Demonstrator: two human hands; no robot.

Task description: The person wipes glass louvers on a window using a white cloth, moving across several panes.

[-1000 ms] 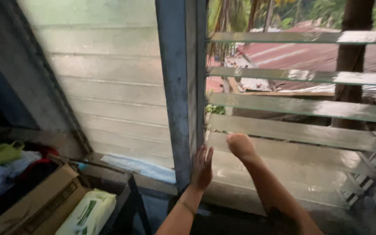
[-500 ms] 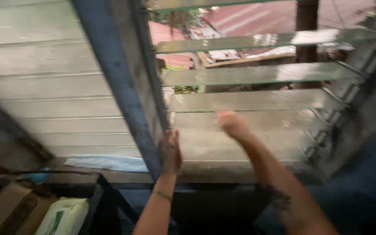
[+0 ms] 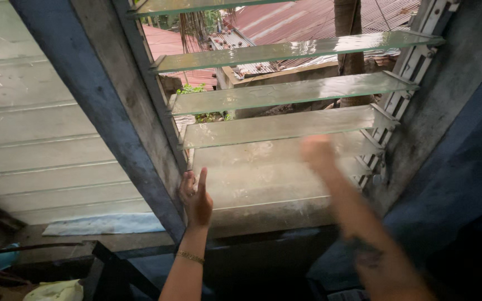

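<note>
At the far left, a panel of frosted, pale glass louvre slats (image 3: pixel 46 139) fills the wall, its slats lying shut and flat one above another. Below it, along the grey concrete sill (image 3: pixel 140 241), lies a flat strip of pale blue cloth (image 3: pixel 104 224). A thick blue-painted wooden post (image 3: pixel 99 106), worn to bare grey along its right face, slants up between that panel and the open window.

The left hand (image 3: pixel 195 196) rests flat against the foot of this post, just at the left edge of the window, fingers straight and together, holding nothing; a thin gold bracelet (image 3: pixel 189 256) circles the wrist.

To the right stands the window of clear glass louvre slats (image 3: pixel 285 92). The upper slats are tilted open with gaps between them, greenish at the edges and streaked; the lower ones lie closed and look cloudy and smeared.

The right hand (image 3: pixel 317 151) is up against the lower slats, near their right half, blurred by motion, so whether it is closed or grips anything cannot be told. The grey metal slat frame (image 3: pixel 405 83) runs up the right edge.
</note>
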